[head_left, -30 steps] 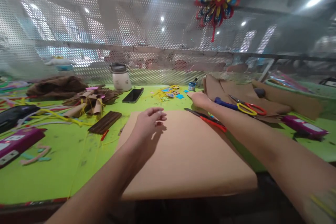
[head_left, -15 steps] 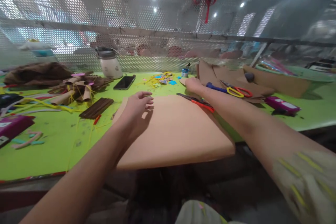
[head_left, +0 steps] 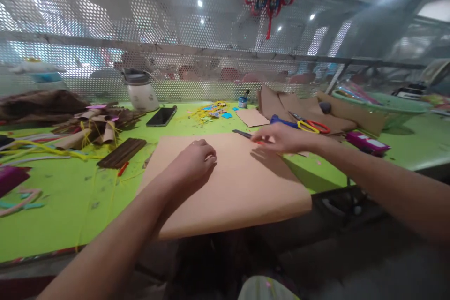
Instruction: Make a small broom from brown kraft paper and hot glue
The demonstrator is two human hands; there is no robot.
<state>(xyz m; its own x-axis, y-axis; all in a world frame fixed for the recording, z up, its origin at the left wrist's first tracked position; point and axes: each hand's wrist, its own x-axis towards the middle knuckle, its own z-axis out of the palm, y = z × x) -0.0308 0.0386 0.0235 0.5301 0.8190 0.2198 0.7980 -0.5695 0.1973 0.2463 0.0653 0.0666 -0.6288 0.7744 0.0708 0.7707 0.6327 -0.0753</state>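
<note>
A thick tan sheet of paper (head_left: pixel 225 187), apparently folded, lies in front of me and overhangs the table edge. My left hand (head_left: pixel 197 157) is over its left half, fingers curled in and nothing visible in them. My right hand (head_left: pixel 277 138) is at the sheet's upper right, thumb and fingers closed at the red handle of a pair of scissors (head_left: pixel 242 134). The dark blades point left over the sheet's far edge; most of the handle is hidden by my fingers. Beyond them lies a small piece of tan card (head_left: pixel 252 117).
On the green table (head_left: pixel 49 229) are a phone (head_left: pixel 161 116), paper scraps (head_left: pixel 213 111), a small paint jar (head_left: pixel 243 101) and yellow-and-red-handled scissors (head_left: pixel 312 125). Brown card (head_left: pixel 298 105) and a green basin (head_left: pixel 401 108) stand right. Brown strips (head_left: pixel 122 152) and paper rolls (head_left: pixel 75 139) lie left.
My right hand has come back from the small card piece to the red scissors handle, leaving the card on the table. My left hand has shifted right and its fingers have curled.
</note>
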